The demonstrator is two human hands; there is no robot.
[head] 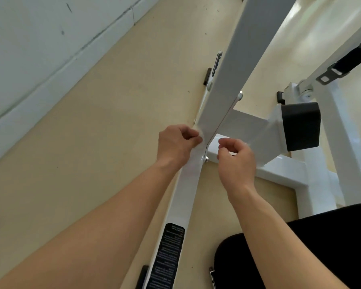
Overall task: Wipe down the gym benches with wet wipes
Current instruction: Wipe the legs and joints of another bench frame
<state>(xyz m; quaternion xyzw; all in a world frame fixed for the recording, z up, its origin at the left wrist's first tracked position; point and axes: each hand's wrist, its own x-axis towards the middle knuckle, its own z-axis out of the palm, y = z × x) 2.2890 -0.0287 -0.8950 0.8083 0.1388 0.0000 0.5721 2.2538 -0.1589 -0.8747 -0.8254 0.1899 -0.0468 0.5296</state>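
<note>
Open floor (113, 122): 7 to 11 o'clock of white upright (233, 80). Blocked: cross-beam (248, 126), black end cap (300, 126) at 3 o'clock; wall (40, 49) at 10 o'clock.

Your left hand (176, 143) and right hand (236, 161) were bare. Your left forearm (104, 222) and right forearm (265, 222) were bare too, uncovered from the wrists to the bottom edge of the view. What you wore showed only in the lower right corner: black clothing (331, 243), plain and matte, seen as two rounded shapes. The larger one ran along the right edge and the smaller one sat below it, beside your right forearm. Which garment it was could not be told.
</note>
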